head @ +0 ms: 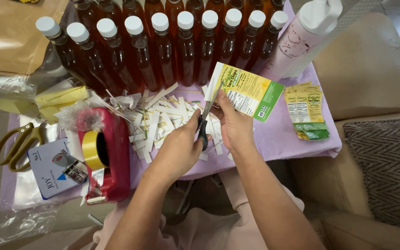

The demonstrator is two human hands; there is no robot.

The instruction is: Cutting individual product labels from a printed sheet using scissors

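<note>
Our left hand (179,148) grips the scissors (208,115); our right hand (234,125) pinches the yellow-green label sheet (248,90), just above it, blades at its left edge; paper strips (158,120) litter the worktop (278,139) beneath.

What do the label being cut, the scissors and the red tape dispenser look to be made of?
The yellow-and-green printed label: thin paper, slightly glossy, bending lightly in the hand. The small scissors: shiny metal blades, dark handles that are probably plastic. The red tape dispenser: smooth moulded plastic with a soft sheen.

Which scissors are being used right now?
The dark-handled scissors in the left hand, cutting the label. The olive-handled scissors lie untouched.
</note>
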